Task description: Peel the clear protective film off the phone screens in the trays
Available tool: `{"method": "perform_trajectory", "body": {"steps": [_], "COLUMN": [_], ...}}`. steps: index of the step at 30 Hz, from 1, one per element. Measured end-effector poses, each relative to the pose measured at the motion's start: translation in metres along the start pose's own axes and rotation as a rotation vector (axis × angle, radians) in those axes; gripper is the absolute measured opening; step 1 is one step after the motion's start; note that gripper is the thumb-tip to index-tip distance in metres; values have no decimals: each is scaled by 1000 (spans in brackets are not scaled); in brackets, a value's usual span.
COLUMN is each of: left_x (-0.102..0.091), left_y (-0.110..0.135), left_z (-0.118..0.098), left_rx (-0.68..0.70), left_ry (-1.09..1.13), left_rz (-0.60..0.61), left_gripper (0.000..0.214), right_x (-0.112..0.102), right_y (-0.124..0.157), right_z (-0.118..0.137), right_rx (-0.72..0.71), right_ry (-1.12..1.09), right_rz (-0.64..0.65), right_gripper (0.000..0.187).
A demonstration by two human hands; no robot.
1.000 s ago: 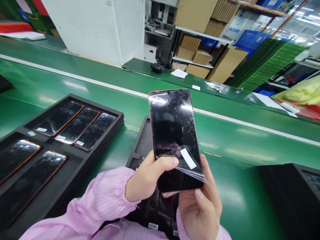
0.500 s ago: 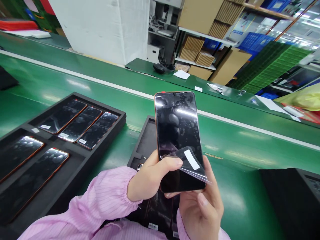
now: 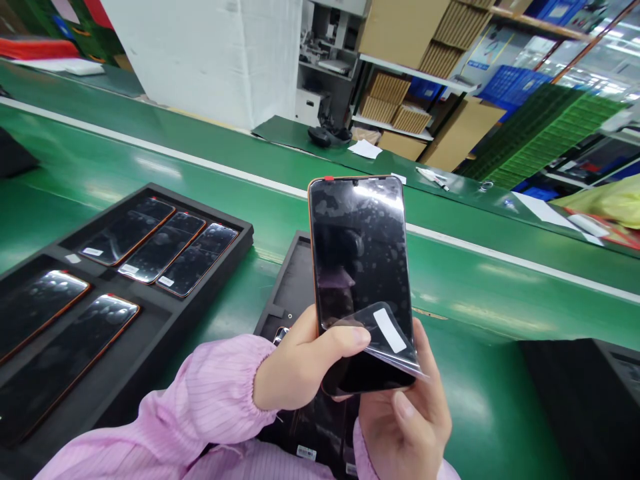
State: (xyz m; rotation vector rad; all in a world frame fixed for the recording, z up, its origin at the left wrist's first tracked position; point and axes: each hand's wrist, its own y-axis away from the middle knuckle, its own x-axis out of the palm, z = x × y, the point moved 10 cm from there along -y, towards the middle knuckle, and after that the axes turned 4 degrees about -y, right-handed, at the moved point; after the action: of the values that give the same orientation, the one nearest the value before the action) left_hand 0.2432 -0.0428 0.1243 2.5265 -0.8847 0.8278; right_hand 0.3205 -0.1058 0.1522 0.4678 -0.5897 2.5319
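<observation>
I hold a black phone screen with an orange rim point(image 3: 357, 260) upright in front of me. My left hand point(image 3: 300, 363) grips its lower left edge, thumb laid across the glass. My right hand point(image 3: 407, 413) cups the bottom from below and behind. A clear protective film point(image 3: 385, 337) with a white tab is peeled up at the lower right corner, next to my left thumb. Smudges and bubbles cover the glass.
A black foam tray point(image 3: 240, 247) at the left holds several similar screens. Another black tray point(image 3: 290, 280) lies under my hands. A dark box point(image 3: 580, 400) sits at the right. The green conveyor point(image 3: 500, 273) runs across, with shelves of cardboard boxes point(image 3: 400, 27) behind.
The screen has tilted and risen slightly, its top now a little higher. The peeled film corner has shifted slightly rightward. Both hands keep their grip.
</observation>
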Motion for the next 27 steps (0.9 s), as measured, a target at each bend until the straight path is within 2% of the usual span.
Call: {"method": "perform_trajectory", "body": {"steps": [8,13,18,23,27], "left_x": [3,3,-13,-15,-28], "left_y": [-3,-3,0,-1,0], "left_z": [1,1,2,-10,-2], "left_rx": [-17,-23,-56,51,42], "left_ry": [52,42,-27,-101,-152], "left_rz": [20,23,-159,-284,-445], "left_gripper": [27,28,31,28,36], "right_x": [7,2,5,16,12], "right_y": [-3,-2,1,0,-6], "right_z": [-4,-5,-7,-11,-19], "right_rx": [52,30,-7,-33,54], "right_ry": [-40,-6,100,224,235], "right_rz": [149,132,129,212,325], "right_gripper": [47,45,51,74,94]}}
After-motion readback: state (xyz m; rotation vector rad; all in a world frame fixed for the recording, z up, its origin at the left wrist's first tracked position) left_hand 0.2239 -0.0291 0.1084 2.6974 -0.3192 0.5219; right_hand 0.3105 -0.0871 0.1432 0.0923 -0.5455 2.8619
